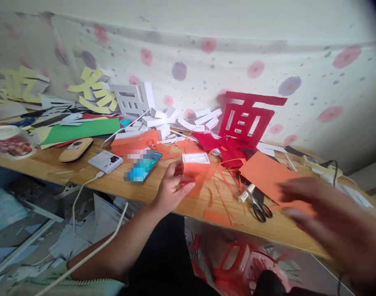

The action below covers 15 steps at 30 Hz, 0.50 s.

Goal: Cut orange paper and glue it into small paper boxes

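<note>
My left hand (174, 187) is closed around a small orange paper-covered box (196, 168). Its top face shows a white, shiny surface framed by an orange edge. Off to the right, my right hand (326, 213) is smeared by motion above the table's right side. Thumb and fingers look apart, with orange paper showing between them, but whether they grip any is unclear. Nearest to that hand are an orange paper sheet (268, 174), black-handled scissors (261, 209) and a white glue stick (247, 193). Thin orange paper strips (220, 187) lie between the box and the scissors.
A red cut-out character (247, 119) and a white one (132, 100) stand at the back, with white paper blocks (163, 119) between. Two phones (105, 161), a tan case (76, 149), green paper (83, 130) and a tub (12, 142) lie left. Below is a red stool (237, 267).
</note>
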Available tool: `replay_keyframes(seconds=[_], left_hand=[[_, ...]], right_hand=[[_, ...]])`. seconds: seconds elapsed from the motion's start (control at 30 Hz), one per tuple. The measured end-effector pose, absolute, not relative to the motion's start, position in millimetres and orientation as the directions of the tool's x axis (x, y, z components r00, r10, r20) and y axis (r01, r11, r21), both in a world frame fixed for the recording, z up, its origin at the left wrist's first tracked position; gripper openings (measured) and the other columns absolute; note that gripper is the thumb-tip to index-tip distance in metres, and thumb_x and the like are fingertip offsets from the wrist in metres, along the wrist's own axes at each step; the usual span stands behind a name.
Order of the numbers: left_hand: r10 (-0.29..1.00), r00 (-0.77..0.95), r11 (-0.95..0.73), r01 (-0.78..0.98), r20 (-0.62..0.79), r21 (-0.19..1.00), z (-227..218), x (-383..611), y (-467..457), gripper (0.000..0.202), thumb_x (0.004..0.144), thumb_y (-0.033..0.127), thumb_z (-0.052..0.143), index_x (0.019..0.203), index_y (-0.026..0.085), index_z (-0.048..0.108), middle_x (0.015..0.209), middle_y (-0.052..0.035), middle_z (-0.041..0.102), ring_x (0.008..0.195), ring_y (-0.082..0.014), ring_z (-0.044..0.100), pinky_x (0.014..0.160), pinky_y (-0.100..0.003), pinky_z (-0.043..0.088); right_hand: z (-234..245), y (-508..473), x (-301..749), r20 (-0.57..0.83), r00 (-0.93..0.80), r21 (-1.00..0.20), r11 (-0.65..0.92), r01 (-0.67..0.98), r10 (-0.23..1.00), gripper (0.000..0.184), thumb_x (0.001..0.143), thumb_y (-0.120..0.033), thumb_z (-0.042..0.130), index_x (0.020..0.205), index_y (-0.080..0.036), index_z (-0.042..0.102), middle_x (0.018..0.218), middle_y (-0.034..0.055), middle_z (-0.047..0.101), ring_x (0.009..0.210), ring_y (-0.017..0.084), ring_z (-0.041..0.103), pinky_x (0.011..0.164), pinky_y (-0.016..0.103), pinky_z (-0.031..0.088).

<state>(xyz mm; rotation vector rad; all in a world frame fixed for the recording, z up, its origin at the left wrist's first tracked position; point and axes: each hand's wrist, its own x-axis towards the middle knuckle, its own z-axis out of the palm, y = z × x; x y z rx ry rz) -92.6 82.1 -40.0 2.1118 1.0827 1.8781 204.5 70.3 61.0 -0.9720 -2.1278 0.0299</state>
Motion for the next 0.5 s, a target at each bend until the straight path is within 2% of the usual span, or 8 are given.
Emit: replay_keyframes(seconds=[0.07, 0.13, 0.2, 0.27, 0.33, 0.37, 0.43, 0.5], left_hand=[[0.578, -0.006, -0.735, 0.430, 0.816, 0.524, -39, -92, 81, 0.010, 0.078, 0.016, 0.070, 0.088, 0.019, 0.074, 0.115, -0.0094, 0.057, 0.115, -0.0222, 0.057, 0.099, -0.037, 0.050], [0.594, 0.026, -0.732, 0.432, 0.804, 0.527, -39, -93, 79, 0.011, 0.080, 0.019, 0.069, 0.090, 0.019, 0.075, 0.117, -0.0103, 0.055, 0.116, -0.0229, 0.056, 0.099, -0.037, 0.049], [0.610, 0.051, -0.726, 0.438, 0.791, 0.531, -41, -94, 78, 0.015, 0.082, 0.024, 0.067, 0.094, 0.021, 0.075, 0.120, -0.0110, 0.054, 0.118, -0.0245, 0.055, 0.100, -0.039, 0.049], [0.598, 0.069, -0.733, 0.450, 0.798, 0.510, -46, -98, 79, 0.023, 0.079, 0.033, 0.070, 0.099, 0.022, 0.074, 0.126, -0.0123, 0.051, 0.121, -0.0281, 0.053, 0.102, -0.042, 0.048], [0.545, 0.099, -0.760, 0.478, 0.833, 0.440, -54, -102, 82, 0.035, 0.074, 0.038, 0.074, 0.106, 0.022, 0.071, 0.135, -0.0135, 0.045, 0.126, -0.0319, 0.049, 0.102, -0.046, 0.047], [0.511, 0.124, -0.771, 0.504, 0.850, 0.390, -59, -105, 84, 0.038, 0.074, 0.035, 0.074, 0.110, 0.023, 0.069, 0.139, -0.0137, 0.041, 0.128, -0.0327, 0.047, 0.102, -0.046, 0.048], [0.461, 0.179, -0.771, 0.565, 0.869, 0.293, -67, -110, 88, 0.043, 0.080, 0.020, 0.069, 0.121, 0.029, 0.062, 0.145, -0.0123, 0.035, 0.131, -0.0307, 0.046, 0.101, -0.045, 0.049], [0.443, 0.211, -0.759, 0.605, 0.871, 0.240, -72, -112, 91, 0.060, 0.081, 0.008, 0.064, 0.133, 0.035, 0.050, 0.145, -0.0116, 0.038, 0.131, -0.0284, 0.047, 0.100, -0.045, 0.049]], right_hand=[[52, 58, 170, 0.610, -0.536, -0.274, 0.791, 0.548, 0.583, 0.034, 0.088, -0.037, 0.063, 0.121, -0.028, 0.060, 0.095, 0.0084, 0.063, 0.076, 0.019, 0.064, 0.063, 0.030, 0.053], [41, 59, 132, 0.615, -0.574, -0.235, 0.821, 0.521, 0.541, 0.036, 0.089, -0.031, 0.062, 0.124, -0.021, 0.058, 0.098, 0.0098, 0.059, 0.073, 0.017, 0.061, 0.060, 0.030, 0.051], [34, 68, 105, 0.642, -0.562, -0.213, 0.826, 0.522, 0.521, 0.015, 0.090, -0.026, 0.060, 0.101, -0.019, 0.067, 0.088, 0.0075, 0.057, 0.069, 0.016, 0.058, 0.057, 0.029, 0.048], [33, 76, 97, 0.657, -0.549, -0.241, 0.833, 0.497, 0.517, 0.015, 0.091, -0.023, 0.057, 0.081, -0.018, 0.067, 0.082, 0.0062, 0.056, 0.069, 0.016, 0.057, 0.058, 0.029, 0.047], [36, 82, 106, 0.650, -0.493, -0.364, 0.807, 0.465, 0.578, 0.021, 0.091, -0.026, 0.055, 0.073, -0.018, 0.063, 0.077, 0.0051, 0.058, 0.067, 0.016, 0.058, 0.059, 0.028, 0.047], [38, 84, 115, 0.619, -0.439, -0.470, 0.755, 0.458, 0.652, 0.023, 0.091, -0.031, 0.056, 0.072, -0.018, 0.062, 0.072, 0.0041, 0.059, 0.064, 0.015, 0.058, 0.057, 0.027, 0.047], [43, 86, 135, 0.463, -0.304, -0.715, 0.553, 0.428, 0.833, 0.029, 0.087, -0.043, 0.060, 0.072, -0.019, 0.059, 0.063, 0.0020, 0.060, 0.056, 0.015, 0.059, 0.051, 0.026, 0.046], [45, 86, 153, 0.267, -0.187, -0.886, 0.317, 0.337, 0.945, 0.037, 0.078, -0.054, 0.067, 0.072, -0.019, 0.057, 0.057, 0.0001, 0.059, 0.051, 0.015, 0.060, 0.045, 0.024, 0.044]])
